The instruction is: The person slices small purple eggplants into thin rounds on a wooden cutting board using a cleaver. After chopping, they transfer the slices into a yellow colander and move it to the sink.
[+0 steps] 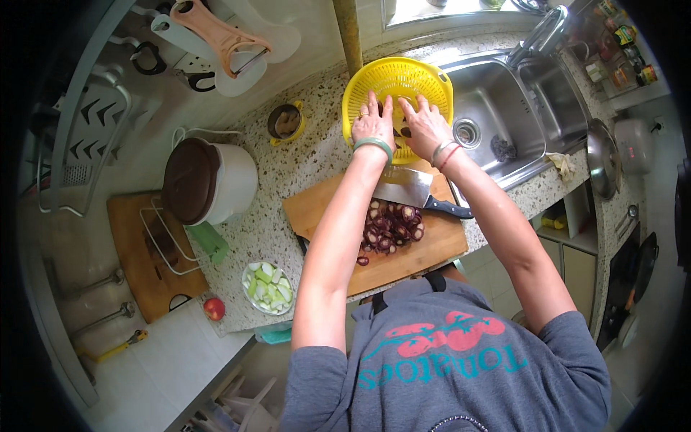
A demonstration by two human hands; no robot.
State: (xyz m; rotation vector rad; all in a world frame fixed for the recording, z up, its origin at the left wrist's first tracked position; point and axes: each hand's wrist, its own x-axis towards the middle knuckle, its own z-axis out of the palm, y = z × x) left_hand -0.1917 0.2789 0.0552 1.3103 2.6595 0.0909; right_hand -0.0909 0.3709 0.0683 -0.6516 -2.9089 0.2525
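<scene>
Both arms reach forward over a yellow colander (360, 81) at the back of the counter. My left hand (373, 126) is over its left part, fingers stretched and spread. Beside it, my right hand (427, 127) also has its fingers apart. A few dark pieces show between the hands, too small to name. Nearer me lies a wooden cutting board (317, 205) holding a heap of sliced, purple-skinned vegetable (389, 227). A cleaver (407, 187) rests flat across the board's far part, its dark handle pointing right, below my right wrist.
Right of the colander is a double steel sink (497, 101) with a faucet (541, 34). A bowl of cut green vegetable (269, 288), a red fruit (214, 309), a lidded white pot (234, 183) and a yellow cup (286, 122) stand left. Another board (129, 252) leans at the wall.
</scene>
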